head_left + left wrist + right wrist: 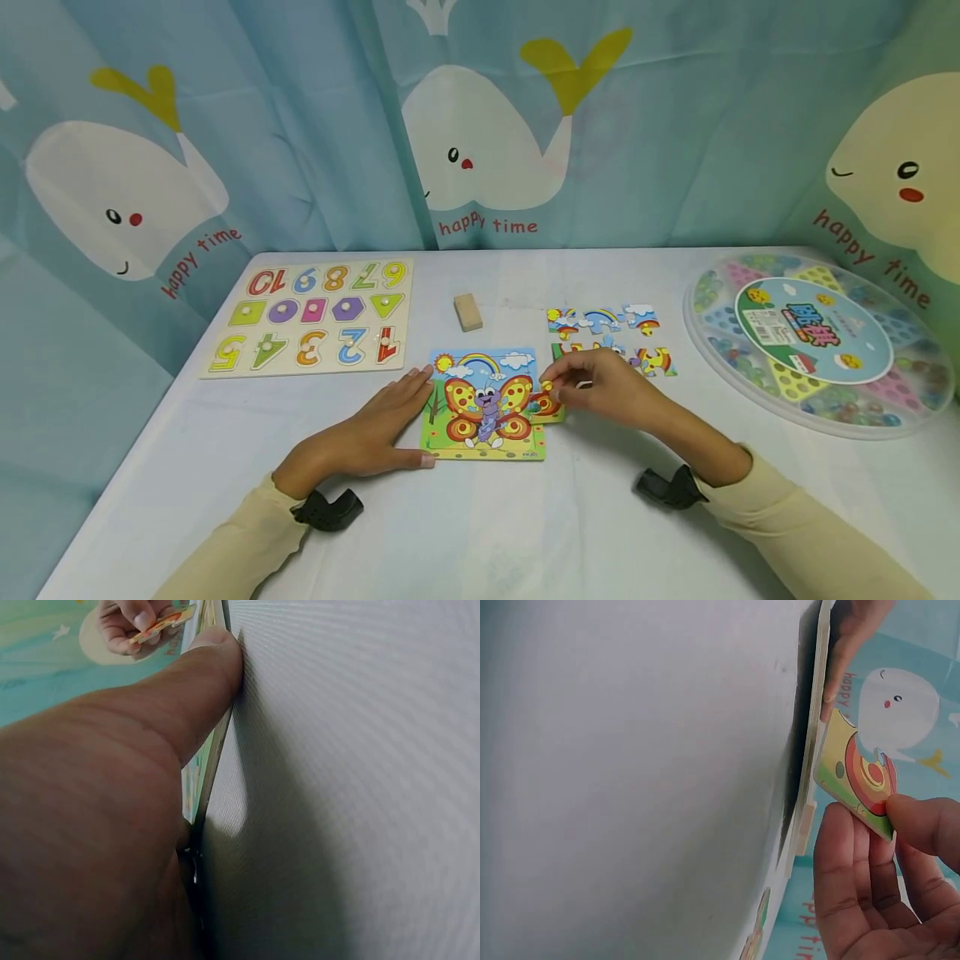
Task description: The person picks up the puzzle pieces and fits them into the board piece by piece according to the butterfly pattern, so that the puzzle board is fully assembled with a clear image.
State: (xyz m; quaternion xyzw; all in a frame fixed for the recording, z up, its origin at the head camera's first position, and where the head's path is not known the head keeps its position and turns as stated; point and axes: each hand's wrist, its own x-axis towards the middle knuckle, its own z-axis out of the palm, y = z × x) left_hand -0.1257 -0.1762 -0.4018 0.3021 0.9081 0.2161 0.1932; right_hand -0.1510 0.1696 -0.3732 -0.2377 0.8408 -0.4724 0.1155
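A butterfly puzzle board (472, 454) lies on the white table in front of the person. The left hand (367, 429) rests at its left side, fingers stretched along the edge. In the left wrist view the thumb (214, 664) lies against the board's near edge. Between thumb and fingers, the right hand (611, 387) pinches a jigsaw piece (859, 772) with red and orange rings on yellow and a green border. The piece is tilted above the board's right edge in the head view. Past the right hand lie several loose jigsaw pieces (602, 321), some partly hidden behind it.
A wooden number and shape board (408, 312) lies at the left. Behind the butterfly board is a small wooden block (468, 312). A round clear game box (817, 333) with coloured marbles stands at the right. A whale-print curtain (330, 125) hangs behind the table.
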